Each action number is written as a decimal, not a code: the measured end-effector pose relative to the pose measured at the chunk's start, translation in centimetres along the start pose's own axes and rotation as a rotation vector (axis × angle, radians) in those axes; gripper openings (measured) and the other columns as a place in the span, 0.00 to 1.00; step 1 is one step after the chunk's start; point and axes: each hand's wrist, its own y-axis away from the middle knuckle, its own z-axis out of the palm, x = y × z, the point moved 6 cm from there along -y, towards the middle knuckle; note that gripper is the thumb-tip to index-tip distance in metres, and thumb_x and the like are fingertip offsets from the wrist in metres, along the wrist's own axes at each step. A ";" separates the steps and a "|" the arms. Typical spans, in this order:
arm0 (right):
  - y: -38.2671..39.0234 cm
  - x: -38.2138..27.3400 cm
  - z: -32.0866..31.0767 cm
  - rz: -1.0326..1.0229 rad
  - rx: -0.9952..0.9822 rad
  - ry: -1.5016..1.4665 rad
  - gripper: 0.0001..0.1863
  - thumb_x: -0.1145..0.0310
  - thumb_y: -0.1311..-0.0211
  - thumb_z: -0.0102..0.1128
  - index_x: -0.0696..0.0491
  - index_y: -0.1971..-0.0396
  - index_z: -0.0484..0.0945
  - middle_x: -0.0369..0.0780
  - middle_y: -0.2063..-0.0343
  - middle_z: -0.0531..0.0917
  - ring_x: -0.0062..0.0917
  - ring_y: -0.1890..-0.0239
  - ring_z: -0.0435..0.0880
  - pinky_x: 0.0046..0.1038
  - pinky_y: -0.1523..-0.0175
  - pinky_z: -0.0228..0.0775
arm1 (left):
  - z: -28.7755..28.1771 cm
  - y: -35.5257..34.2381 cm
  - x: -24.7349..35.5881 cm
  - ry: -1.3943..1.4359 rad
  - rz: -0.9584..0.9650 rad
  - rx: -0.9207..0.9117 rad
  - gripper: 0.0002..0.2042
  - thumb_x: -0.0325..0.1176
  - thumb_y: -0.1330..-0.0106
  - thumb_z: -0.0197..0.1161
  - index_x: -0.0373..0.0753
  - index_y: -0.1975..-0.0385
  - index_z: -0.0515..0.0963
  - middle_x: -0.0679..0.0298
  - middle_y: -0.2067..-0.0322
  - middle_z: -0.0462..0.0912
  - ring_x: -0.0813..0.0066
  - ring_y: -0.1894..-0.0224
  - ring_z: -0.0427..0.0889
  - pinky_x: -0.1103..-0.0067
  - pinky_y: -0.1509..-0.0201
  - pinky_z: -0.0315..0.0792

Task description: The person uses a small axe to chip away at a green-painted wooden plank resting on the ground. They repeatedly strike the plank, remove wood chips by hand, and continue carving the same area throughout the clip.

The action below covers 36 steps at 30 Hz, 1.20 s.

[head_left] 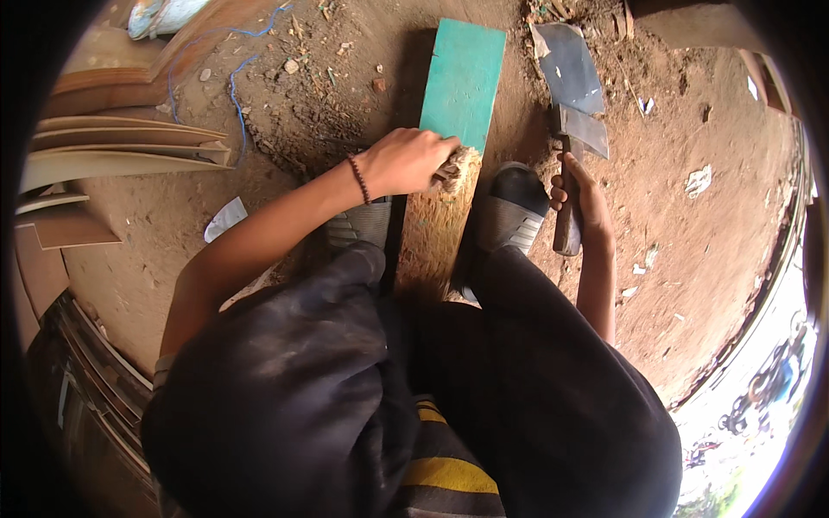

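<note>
A long wooden block [432, 233] lies between my feet. Its far half is painted green, and its near half is bare, rough and chipped. My left hand [410, 161], with a dark beaded bracelet at the wrist, is closed around a frayed brown fibrous piece [450, 176] against the block's middle. Most of that piece is hidden in the fingers, so its exact kind does not show. To the right of the block, my right hand [587, 197] grips the dark handle of a broad-bladed cleaver [567, 229]. Its wide grey blade points away from me, apart from the block.
My shoes [515, 207] flank the block. Curved brown sheets [129, 147] are stacked at the left, near a blue string [237, 104]. Wood chips and loose dirt [337, 95] cover the ground beyond. A white scrap [226, 220] lies left of my left shoe.
</note>
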 end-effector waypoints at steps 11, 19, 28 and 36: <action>0.3 0.3 0.4 0.054 0.071 0.001 0.18 0.56 0.31 0.55 0.51 0.50 0.71 0.34 0.78 0.71 0.17 0.82 0.68 0.20 0.77 0.62 | 1.3 1.8 -0.4 0.006 0.193 0.167 0.21 0.28 0.52 0.68 0.34 0.55 0.75 0.56 0.65 0.79 0.53 0.66 0.82 0.66 0.62 0.78; 0.2 0.4 0.9 0.059 0.102 -0.034 0.18 0.56 0.30 0.54 0.53 0.50 0.70 0.35 0.79 0.70 0.18 0.83 0.68 0.21 0.77 0.62 | 1.2 1.3 -1.7 -0.032 0.374 0.179 0.13 0.23 0.44 0.59 0.36 0.58 0.78 0.61 0.67 0.79 0.63 0.71 0.83 0.71 0.68 0.79; 0.2 0.2 1.4 0.093 0.113 -0.047 0.17 0.58 0.29 0.52 0.54 0.50 0.70 0.36 0.80 0.70 0.18 0.84 0.68 0.22 0.78 0.62 | -3.7 -2.2 -4.4 0.142 0.088 0.573 0.13 0.27 0.49 0.72 0.35 0.63 0.81 0.60 0.66 0.83 0.66 0.66 0.85 0.74 0.62 0.81; 0.0 0.5 1.3 0.096 0.083 -0.059 0.16 0.58 0.30 0.54 0.56 0.53 0.70 0.37 0.80 0.70 0.22 0.83 0.70 0.25 0.78 0.64 | -6.1 -5.1 -5.5 0.018 0.119 0.331 0.20 0.37 0.49 0.75 0.36 0.59 0.79 0.58 0.62 0.83 0.62 0.60 0.85 0.73 0.58 0.82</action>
